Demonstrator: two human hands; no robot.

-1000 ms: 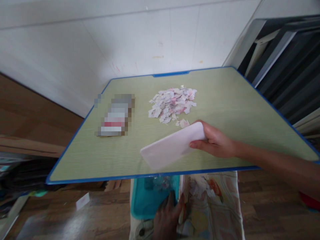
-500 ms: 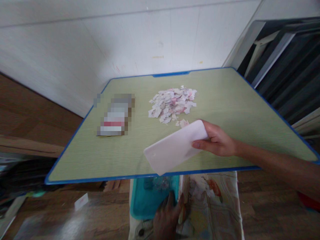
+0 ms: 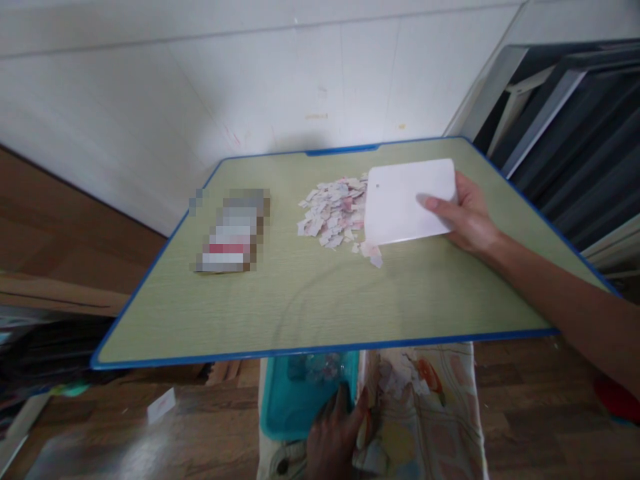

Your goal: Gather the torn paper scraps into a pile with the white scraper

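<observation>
In my right hand (image 3: 473,210) is a flat white plastic scraper (image 3: 400,210) with rounded corners and a small hole, thumb on its face. It is tilted over the right side of a heap of torn paper scraps (image 3: 330,210), whitish with pink marks, and hides part of it. A few scraps (image 3: 373,252) lie just below its lower left corner. Under the table's front edge, my left hand (image 3: 333,430) grips the right rim of a teal plastic tray (image 3: 287,410), fingers inside and thumb outside. Something clear and crumpled (image 3: 325,367) lies in the tray.
The pale green table (image 3: 225,313) has a blue edge. A pixel-blurred object (image 3: 230,233) lies on its left. Below, patterned cloth (image 3: 440,413) holds more scraps (image 3: 395,377). A white card (image 3: 161,405) is on the wooden floor. Dark panels (image 3: 575,127) lean at right.
My right hand has carried the white scraper from the table's front edge up and right to the heap, turning it more level. My left hand and the tray stay put.
</observation>
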